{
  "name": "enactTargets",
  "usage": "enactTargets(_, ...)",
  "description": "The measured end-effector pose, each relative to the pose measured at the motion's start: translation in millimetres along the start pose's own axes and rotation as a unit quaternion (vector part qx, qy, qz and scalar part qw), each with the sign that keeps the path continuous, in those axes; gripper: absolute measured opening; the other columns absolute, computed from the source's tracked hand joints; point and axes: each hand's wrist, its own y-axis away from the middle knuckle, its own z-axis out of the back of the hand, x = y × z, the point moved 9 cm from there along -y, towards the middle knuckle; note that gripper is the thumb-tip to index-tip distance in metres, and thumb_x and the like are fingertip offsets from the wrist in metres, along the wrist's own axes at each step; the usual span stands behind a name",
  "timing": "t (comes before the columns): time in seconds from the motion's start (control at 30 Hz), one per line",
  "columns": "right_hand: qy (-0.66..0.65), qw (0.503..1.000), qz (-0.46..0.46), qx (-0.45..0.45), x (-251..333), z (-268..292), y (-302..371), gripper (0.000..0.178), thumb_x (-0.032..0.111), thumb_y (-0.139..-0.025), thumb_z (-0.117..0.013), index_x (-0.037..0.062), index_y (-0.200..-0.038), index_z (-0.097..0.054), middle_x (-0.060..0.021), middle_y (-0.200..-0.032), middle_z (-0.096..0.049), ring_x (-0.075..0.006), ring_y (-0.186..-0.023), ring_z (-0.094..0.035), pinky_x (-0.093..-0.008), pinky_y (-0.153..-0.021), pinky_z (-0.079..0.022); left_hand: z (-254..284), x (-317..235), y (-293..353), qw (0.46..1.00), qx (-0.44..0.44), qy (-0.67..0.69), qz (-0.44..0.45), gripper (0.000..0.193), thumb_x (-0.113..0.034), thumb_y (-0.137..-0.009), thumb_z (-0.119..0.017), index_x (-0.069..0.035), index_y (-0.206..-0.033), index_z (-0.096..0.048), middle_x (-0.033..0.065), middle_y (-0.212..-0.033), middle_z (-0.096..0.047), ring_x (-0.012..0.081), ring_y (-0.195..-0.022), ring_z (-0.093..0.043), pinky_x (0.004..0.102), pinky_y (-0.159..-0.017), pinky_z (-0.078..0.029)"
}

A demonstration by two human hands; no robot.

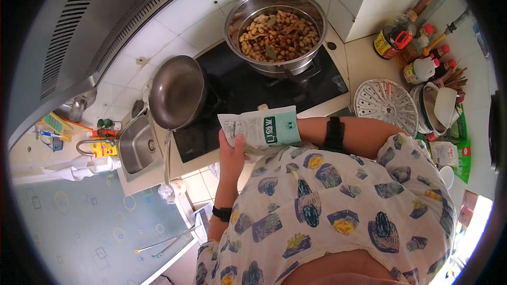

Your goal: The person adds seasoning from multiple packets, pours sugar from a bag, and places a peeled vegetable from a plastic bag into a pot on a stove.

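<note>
**White-and-mint soft pouch (259,127) held at near edge of black glass cooktop (237,87)**

Bare left hand (231,152): clamped on pouch's left end, thumb across front face. Right hand (262,107): mostly behind pouch, what looks like one fingertip at its top edge; can't tell how it grips. Pouch lies roughly lengthwise, printed face up; sealed or open, can't tell.

Step in hand looks like handling the pouch. To do it well, I'd say: keep the left thumb firm without crushing the film, support from behind with the right, keep the ends level, and stay off the cooktop glass in case it's hot.

Counts, near to far:
- Pouch: 1, at cooktop's near edge.
- Black wristbands (334,133): 2, one per wrist, nearer than cooktop.
- Rectangular stainless sink (140,148): 1, left of cooktop.
- Round perforated metal plate (384,108): 1, right of cooktop.
- Dark metal wok (177,92): 1, cooktop's left end.
- Wide silver steel pot (274,1): 1, cooktop's far right part. Tan peanut-like nuts (288,39) inside: too many to count; brown-green leaves (270,53), at least 2.
- Red-capped bottles (421,69): several, beyond cooktop's right; overlapping, no firm count.
</note>
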Motion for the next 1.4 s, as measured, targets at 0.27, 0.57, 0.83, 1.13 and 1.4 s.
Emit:
enactTargets(0.27, 0.119, 0.988, -0.019, -0.101, 1, 0, 11, 0.041, 0.033, -0.096, -0.036, 0.0077, -0.121, -0.056, -0.0079, -0.120, -0.062, -0.0230, -0.101, -0.060, -0.0318, -0.087, -0.047, 9, 16, 1, 0.999, -0.018, 0.041, -0.009, 0.045, -0.021, -0.093, -0.054, -0.001, -0.129, -0.037, 0.0105, -0.110, -0.059, 0.0130, -0.084, -0.061, 0.0220, -0.052, -0.050)
enactTargets(0.57, 0.387, 0.904, 0.083, 0.162, 6, -48, 50, 0.062, 0.012, -0.079, -0.072, 0.0034, -0.135, -0.047, -0.0115, -0.132, -0.053, -0.0183, -0.116, -0.049, -0.0323, -0.099, -0.039, 28, 49, 7, 0.997, -0.042, 0.057, -0.006, 0.042, -0.027, -0.097, -0.049, -0.004, -0.130, -0.037, 0.0084, -0.105, -0.059, 0.0120, -0.076, -0.059, 0.0224, -0.049, -0.047)
enactTargets(0.83, 0.592, 0.782, 0.189, 0.055, 49, -59, 72, 0.045, 0.019, -0.085, -0.068, 0.0019, -0.124, -0.056, -0.0106, -0.111, -0.064, -0.0176, -0.100, -0.058, -0.0310, -0.091, -0.045, 29, 38, 3, 0.995, -0.039, 0.094, 0.004, 0.043, -0.023, -0.096, -0.048, -0.001, -0.131, -0.036, 0.0110, -0.111, -0.057, 0.0158, -0.084, -0.061, 0.0251, -0.057, -0.051)
enactTargets(1.13, 0.574, 0.779, 0.220, -0.122, 222, -48, 144, 0.038, 0.041, -0.097, -0.051, 0.0067, -0.112, -0.056, 0.0012, -0.078, -0.056, -0.0045, -0.064, -0.050, -0.0184, -0.054, -0.042, 57, 44, 13, 0.977, -0.130, 0.166, 0.033, 0.048, -0.036, -0.099, -0.041, -0.004, -0.133, -0.034, 0.0090, -0.103, -0.059, 0.0139, -0.076, -0.058, 0.0250, -0.052, -0.045)
enactTargets(1.4, 0.737, 0.563, 0.252, -0.276, 387, 24, 80, 0.028, 0.020, -0.091, -0.054, -0.0024, -0.104, -0.065, -0.0073, -0.069, -0.060, -0.0159, -0.052, -0.051, -0.0317, -0.048, -0.043, 54, 51, 21, 0.972, -0.156, 0.166, 0.063, 0.048, -0.033, -0.102, -0.037, -0.002, -0.138, -0.032, 0.0097, -0.112, -0.058, 0.0155, -0.087, -0.060, 0.0278, -0.065, -0.050)
